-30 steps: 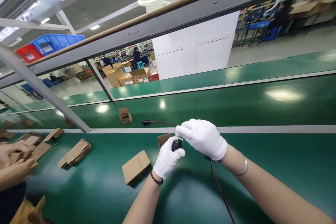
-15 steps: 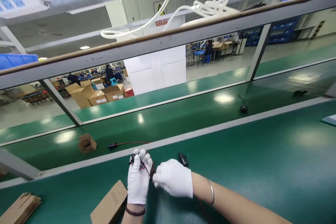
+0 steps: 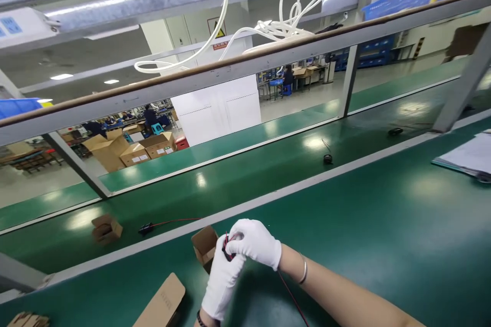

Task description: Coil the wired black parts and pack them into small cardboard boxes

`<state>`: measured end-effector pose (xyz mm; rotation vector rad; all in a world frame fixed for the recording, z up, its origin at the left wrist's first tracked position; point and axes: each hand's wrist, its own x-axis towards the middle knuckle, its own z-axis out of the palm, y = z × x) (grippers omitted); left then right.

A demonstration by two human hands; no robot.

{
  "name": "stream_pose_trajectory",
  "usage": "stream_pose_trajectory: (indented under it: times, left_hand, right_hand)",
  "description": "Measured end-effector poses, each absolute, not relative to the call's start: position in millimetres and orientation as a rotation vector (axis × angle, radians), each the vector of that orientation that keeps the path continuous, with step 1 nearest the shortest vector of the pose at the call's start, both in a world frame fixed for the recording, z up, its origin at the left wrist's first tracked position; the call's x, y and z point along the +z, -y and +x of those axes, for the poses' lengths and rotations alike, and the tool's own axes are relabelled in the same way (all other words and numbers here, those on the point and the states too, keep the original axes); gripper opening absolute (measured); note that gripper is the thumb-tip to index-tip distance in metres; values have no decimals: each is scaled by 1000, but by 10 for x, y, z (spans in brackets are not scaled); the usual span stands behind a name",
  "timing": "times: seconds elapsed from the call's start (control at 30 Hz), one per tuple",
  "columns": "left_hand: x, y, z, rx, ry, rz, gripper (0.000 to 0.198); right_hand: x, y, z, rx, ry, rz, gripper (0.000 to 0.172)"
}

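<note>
A: Gloves, white, on both hands. What does the head view give?

B: The left hand [image 3: 222, 281] and the right hand [image 3: 256, 248] meet low in the middle, above the green bench [image 3: 383, 245]. Both are curled shut around a small black part [image 3: 227, 254], pinched between their fingertips; only a sliver of it shows.

A: Any wire?

B: A red wire [image 3: 292, 302] runs from the hands down under the right forearm toward the bottom edge. A little red loop shows at the fingertips too.

A: What sits nearby?

B: An open small carton [image 3: 205, 246], just left of the hands, touching or almost touching the left glove; I cannot tell which. A flat folded carton [image 3: 163, 304] lies lower left, near the left wrist.

A: And further off?

B: On the belt [image 3: 249, 179] beyond the pale rail sit another open carton [image 3: 106, 228] and a black part with a red lead [image 3: 146, 228]. Two more dark pieces lie far right on that belt. Papers [image 3: 466, 156] rest at the right edge.
</note>
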<state>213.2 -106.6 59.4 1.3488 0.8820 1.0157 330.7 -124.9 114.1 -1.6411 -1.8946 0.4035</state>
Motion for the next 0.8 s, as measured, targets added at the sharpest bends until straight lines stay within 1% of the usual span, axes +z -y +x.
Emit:
stream_pose_trajectory:
  times: [0.1, 0.17, 0.27, 0.37, 0.47, 0.57, 0.63, 0.7, 0.8]
  left_hand:
    - [550, 1012, 2152, 1091, -1089, 1366, 45]
    - [439, 950, 2140, 1208, -1205, 1328, 41]
    - [242, 895, 2106, 1394, -1234, 1291, 38]
    - [142, 959, 2106, 1477, -1251, 1285, 49]
    - [169, 1141, 2174, 1459, -1330, 1244, 58]
    - [241, 1342, 2248, 1374, -1440, 1202, 59]
    - [268, 1437, 2240, 1289, -1440, 1241, 63]
    - [250, 1481, 2158, 1240, -1355, 1360, 71]
    - [121, 1420, 1924, 1327, -1360, 1458, 76]
  right_hand:
    - [1137, 1260, 3253, 340, 1930, -1636, 15]
    - [1067, 1272, 3182, 143, 2017, -1587, 12]
    - [916, 1284, 3064, -230, 2051, -1490, 19]
    - [818, 1295, 2985, -493, 2036, -1330, 24]
    - [804, 1335, 2957, -610, 2010, -1182, 24]
    - [806, 1385, 3000, -525, 2039, -1144, 26]
    - [807, 1380, 3086, -362, 2098, -1135, 27]
    - [821, 1314, 3199, -143, 2105, -1168, 23]
    - [883, 1091, 3330, 103, 2018, -1205, 17]
